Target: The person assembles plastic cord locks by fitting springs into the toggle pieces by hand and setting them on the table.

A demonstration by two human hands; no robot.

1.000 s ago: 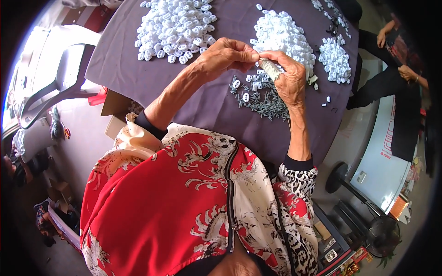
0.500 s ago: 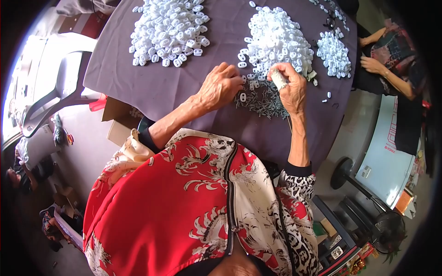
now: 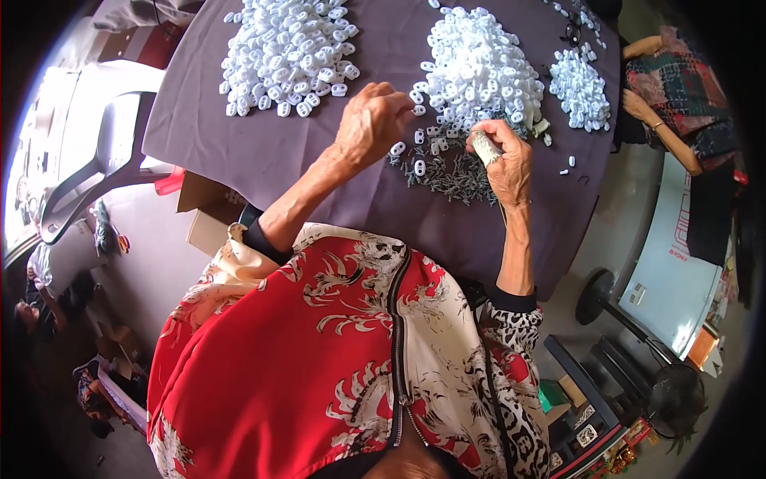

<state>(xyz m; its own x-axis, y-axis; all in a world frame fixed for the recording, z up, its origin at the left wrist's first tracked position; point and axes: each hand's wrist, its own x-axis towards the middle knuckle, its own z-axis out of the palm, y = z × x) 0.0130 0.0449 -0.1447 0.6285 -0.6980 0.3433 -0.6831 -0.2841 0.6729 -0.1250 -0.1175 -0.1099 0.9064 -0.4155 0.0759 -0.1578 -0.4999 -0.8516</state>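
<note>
My left hand (image 3: 372,126) is raised over the table with its fingers curled together, slightly smeared by motion. Its fingertips are close to the left edge of a large heap of small white oval plastic pieces (image 3: 471,64), each with holes. Whatever it holds is hidden. My right hand (image 3: 508,164) is closed in a pinch at the right side of a spread of small grey screws (image 3: 459,176). Pale wrapping (image 3: 485,148) covers one of its digits, and I cannot make out what the fingertips hold. Several loose white pieces lie on the screws between my hands, among them one oval piece (image 3: 420,168).
A second white heap (image 3: 287,60) lies at the far left of the cloth-covered table (image 3: 335,152), a smaller one (image 3: 578,92) at the right. Another person's hand (image 3: 638,108) is at the right edge. An open cardboard box (image 3: 211,203) and a grey plastic chair (image 3: 100,172) stand left.
My left hand has moved up and left, away from the screws. A white piece now shows below it. My right hand stays near its place, shifted slightly down.
</note>
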